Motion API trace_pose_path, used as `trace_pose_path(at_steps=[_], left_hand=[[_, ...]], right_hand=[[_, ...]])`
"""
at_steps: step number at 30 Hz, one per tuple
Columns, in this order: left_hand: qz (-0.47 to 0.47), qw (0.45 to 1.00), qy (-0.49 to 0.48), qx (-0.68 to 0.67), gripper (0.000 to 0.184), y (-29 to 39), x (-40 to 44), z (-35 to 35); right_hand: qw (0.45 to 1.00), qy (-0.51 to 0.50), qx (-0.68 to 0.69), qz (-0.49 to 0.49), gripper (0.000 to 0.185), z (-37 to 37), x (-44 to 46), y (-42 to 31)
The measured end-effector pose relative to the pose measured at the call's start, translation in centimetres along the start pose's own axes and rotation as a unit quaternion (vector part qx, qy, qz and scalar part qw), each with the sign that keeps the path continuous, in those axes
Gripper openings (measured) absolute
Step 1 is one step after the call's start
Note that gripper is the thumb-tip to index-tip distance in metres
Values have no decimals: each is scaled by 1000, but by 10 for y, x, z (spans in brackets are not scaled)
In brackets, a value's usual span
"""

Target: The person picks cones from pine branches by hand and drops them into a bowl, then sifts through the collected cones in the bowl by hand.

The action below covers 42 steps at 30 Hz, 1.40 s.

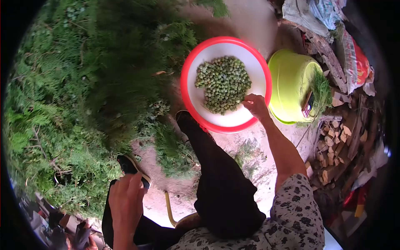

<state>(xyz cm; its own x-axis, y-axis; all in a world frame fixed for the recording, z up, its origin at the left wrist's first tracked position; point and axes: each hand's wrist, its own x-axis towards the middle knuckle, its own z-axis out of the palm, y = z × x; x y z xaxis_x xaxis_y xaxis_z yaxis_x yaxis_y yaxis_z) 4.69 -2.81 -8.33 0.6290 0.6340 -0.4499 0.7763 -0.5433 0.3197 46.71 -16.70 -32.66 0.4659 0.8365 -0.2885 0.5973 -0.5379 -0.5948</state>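
A white basin with a red rim (226,127) stands on the ground in front of me. Inside it lies a heap of small green cones (223,83). My right hand (255,106) reaches over the basin's near right side, its fingers pinched together at the edge of the heap; what they hold is too small to tell. Down by my left knee, my left hand (126,197) is closed in a fist, and its contents are hidden. Beyond that fist, a dark green evergreen branch (121,79) is smeared by motion; whether it joins the hand I cannot tell.
Cut evergreen branches (46,112) cover the ground on the left. An upturned lime-green tub (291,85) stands right of the basin, with a green sprig (321,89) and a small dark device (307,104) on it. Split firewood (331,143) and sacks (354,60) lie farther right.
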Motion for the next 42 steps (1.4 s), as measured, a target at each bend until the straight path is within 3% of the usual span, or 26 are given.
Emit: trace_pose_path(at_steps=[1,3,5,9,11,15,17,18,19,21,25,28,30,31,33,34,36,38,40,41,42], left_hand=[[-6,997,59,-50,39,0,0,0],[-42,958,64,-277,39,3,-5,-7],[-100,863,32,-494,41,5,-7,2],[-5,800,47,-598,53,30,12,2],[13,723,57,-689,53,42,13,-5],[102,664,75,-737,40,43,1,-18],[68,603,57,-793,27,32,-2,-18],[62,574,107,-810,18,32,-5,-17],[68,571,110,-810,18,30,-9,-18],[67,557,105,-821,17,22,-16,-20],[71,585,105,-801,16,16,-30,-31],[68,587,137,-795,16,14,-34,-34],[24,549,99,-830,15,8,-34,-36],[26,549,97,-830,15,3,-33,-35],[38,488,100,-867,16,-6,-30,-31],[45,477,91,-873,15,-4,-31,-35],[40,462,117,-878,14,-8,-29,-33],[56,423,144,-893,13,-12,-23,-30],[59,388,156,-907,14,-19,-21,-36],[44,374,169,-911,14,-19,-23,-41],[62,357,141,-921,15,-23,-22,-41]], right_hand=[[1000,3,4,-11,9,-9,-6,-25],[989,10,146,-15,10,-26,-16,-85],[979,-6,196,-62,8,-37,-27,-136],[929,-87,304,-194,7,-53,-58,-236],[917,-119,316,-211,7,-59,-75,-280],[884,-193,319,-283,8,-58,-94,-330],[880,-237,351,-216,6,-59,-103,-346],[867,-249,396,-173,5,-60,-109,-356],[868,-248,391,-178,5,-58,-113,-361],[823,-271,489,-99,7,-51,-118,-365],[837,-242,476,-124,9,-40,-122,-367],[804,-268,527,-72,5,-37,-128,-376],[748,-265,609,4,4,-37,-128,-380],[748,-264,609,4,4,-37,-127,-379],[719,-251,648,-7,7,-37,-122,-373],[719,-249,649,-5,7,-37,-123,-372],[835,-211,501,-85,14,-33,-125,-372],[915,-231,198,-266,22,-44,-124,-374],[857,-409,132,-284,25,-32,-127,-368],[864,-401,136,-272,25,-21,-127,-361],[835,-379,65,-393,26,-8,-126,-351]])
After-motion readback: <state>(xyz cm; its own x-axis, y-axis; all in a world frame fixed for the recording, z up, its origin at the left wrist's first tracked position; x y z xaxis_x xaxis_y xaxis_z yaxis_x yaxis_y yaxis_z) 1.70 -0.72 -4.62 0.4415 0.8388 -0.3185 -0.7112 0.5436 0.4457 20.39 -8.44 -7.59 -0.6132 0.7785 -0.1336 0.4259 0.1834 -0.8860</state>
